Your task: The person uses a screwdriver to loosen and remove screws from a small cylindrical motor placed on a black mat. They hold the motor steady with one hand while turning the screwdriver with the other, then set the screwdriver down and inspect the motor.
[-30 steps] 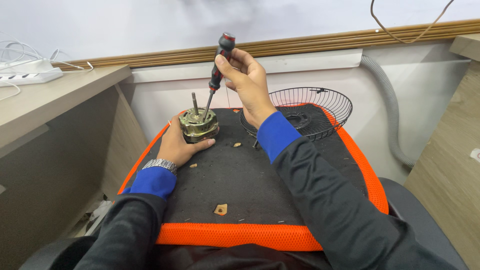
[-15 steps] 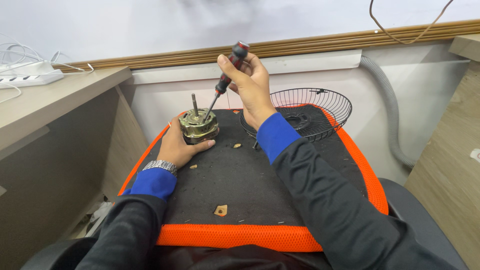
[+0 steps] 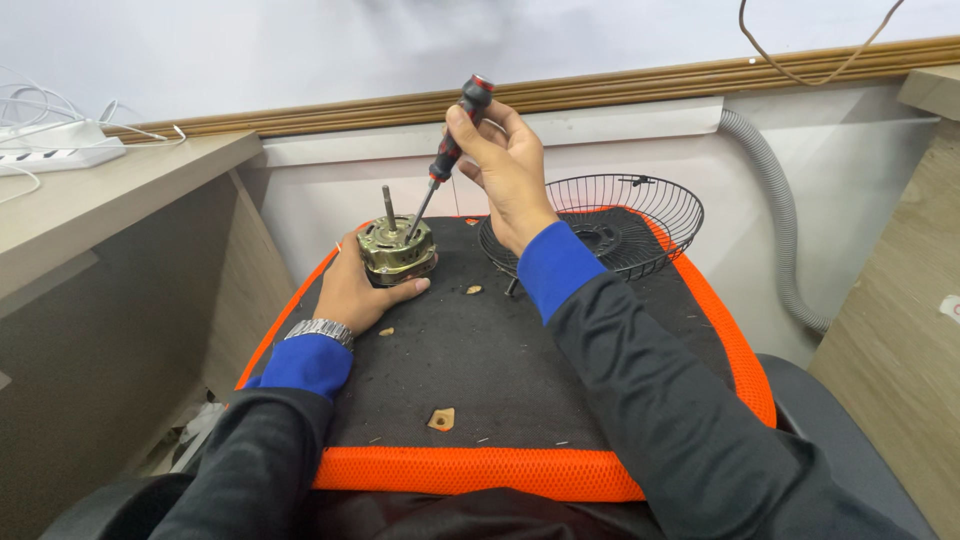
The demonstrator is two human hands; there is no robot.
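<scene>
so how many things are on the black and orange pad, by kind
motor: 1
screwdriver: 1, tip on the motor
wire fan guard: 1
small tan scraps: 3
total: 6

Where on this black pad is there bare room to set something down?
The widest free patch lies mid-pad, between the left hand, the right forearm and the small tan scrap near the orange front edge. The far end is crowded by the brass-coloured round motor and the black wire fan guard.

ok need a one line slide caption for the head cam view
Left hand steadies a small electric motor on an orange-edged black pad while the right hand sets a screwdriver to it.
</scene>
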